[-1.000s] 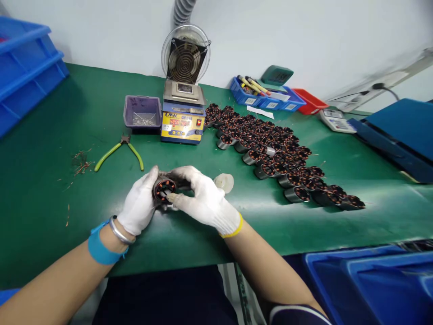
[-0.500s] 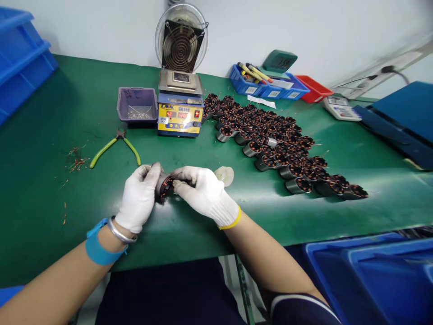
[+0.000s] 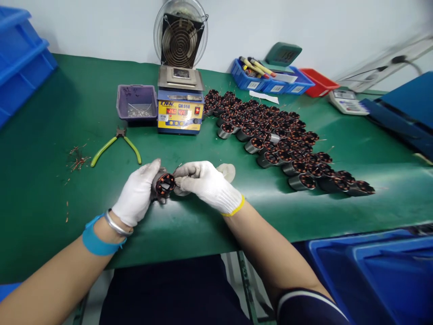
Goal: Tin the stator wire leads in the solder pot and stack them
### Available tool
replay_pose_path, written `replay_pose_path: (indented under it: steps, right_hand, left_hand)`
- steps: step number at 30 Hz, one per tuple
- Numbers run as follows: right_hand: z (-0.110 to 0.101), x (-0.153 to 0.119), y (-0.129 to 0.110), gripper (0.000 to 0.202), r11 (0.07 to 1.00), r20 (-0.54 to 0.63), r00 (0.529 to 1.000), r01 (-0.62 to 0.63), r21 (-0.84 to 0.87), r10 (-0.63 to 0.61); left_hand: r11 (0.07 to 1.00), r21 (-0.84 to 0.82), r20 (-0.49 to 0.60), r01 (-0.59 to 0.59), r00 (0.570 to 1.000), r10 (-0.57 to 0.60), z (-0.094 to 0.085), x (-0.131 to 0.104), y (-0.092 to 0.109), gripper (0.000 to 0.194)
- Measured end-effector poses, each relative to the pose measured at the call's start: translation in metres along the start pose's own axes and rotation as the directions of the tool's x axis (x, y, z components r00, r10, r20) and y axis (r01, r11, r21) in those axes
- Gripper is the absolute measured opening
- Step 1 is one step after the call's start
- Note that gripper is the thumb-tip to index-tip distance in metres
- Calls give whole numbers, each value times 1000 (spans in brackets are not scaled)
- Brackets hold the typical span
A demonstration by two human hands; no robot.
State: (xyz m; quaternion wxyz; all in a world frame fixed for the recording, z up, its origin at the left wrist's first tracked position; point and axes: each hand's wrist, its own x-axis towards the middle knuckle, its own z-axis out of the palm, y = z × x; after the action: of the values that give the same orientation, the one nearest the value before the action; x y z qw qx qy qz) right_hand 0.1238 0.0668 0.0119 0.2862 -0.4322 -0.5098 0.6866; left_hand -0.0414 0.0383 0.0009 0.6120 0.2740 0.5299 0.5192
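My left hand [image 3: 140, 192], in a white glove, is closed round a motor stator [image 3: 164, 184], a dark metal ring with copper windings inside. The stator's open face is tilted up toward me. My right hand [image 3: 206, 183], gloved too, has thumb and forefinger pinched at the stator's right rim; a thin wire end seems to stick up there, though what lies between the fingertips is too small to make out. Just behind the right hand lies a small pale round piece [image 3: 227, 172]. Green-handled cutters [image 3: 117, 145] rest open on the table, beyond my left hand.
Several rows of stators [image 3: 270, 135] cover the table's right side. A yellow-and-blue solder pot unit [image 3: 180, 115] with a fan [image 3: 181, 43] behind it stands beside a purple bin [image 3: 136, 103]. Copper wire scraps [image 3: 79, 162] lie left. Blue crates [image 3: 382, 266] stand at lower right.
The stator has turned so that its open face shows more toward me. My right fingers have stayed at its right rim. The view has shifted slightly.
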Motion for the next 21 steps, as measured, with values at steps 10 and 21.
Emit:
replay_pose_path:
  steps: [10, 21]
  right_hand:
    - [6, 1, 6, 32, 959, 33, 997, -69, 276, 63]
    - [4, 0, 10, 35, 888, 191, 981, -108, 447, 23]
  left_hand:
    - [1000, -16, -44, -26, 999, 26, 4, -3, 1, 44]
    - [993, -60, -96, -101, 991, 95, 7, -10, 3, 48]
